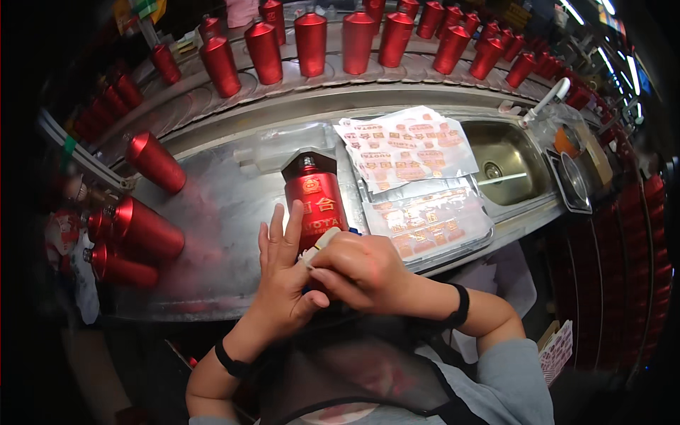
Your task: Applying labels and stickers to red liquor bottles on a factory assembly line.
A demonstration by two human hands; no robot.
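Observation:
A red bottle (316, 195) with gold lettering sits before me, its neck pointing away and a dark angular holder (289, 170) around its upper end. My left hand (283, 280) is at the bottle's lower left, fingers spread, gripping nothing. Next to it my right hand (365, 269) is closed, fingertips pinched by the left hand's thumb side. A small pale strip-like piece (322, 242) shows at the right fingers; its kind is unclear. Something blue (354, 231) peeks out behind the right hand. The bottle's lower end is hidden by my hands.
Right of the bottle are a printed sheet (411, 149) and a tray (453, 244) holding another wet-looking sheet. Beyond lie a steel sink (520, 188) and white faucet (552, 99). Several red bottles (149, 227) stand at left; more line the conveyor (191, 95) along the back.

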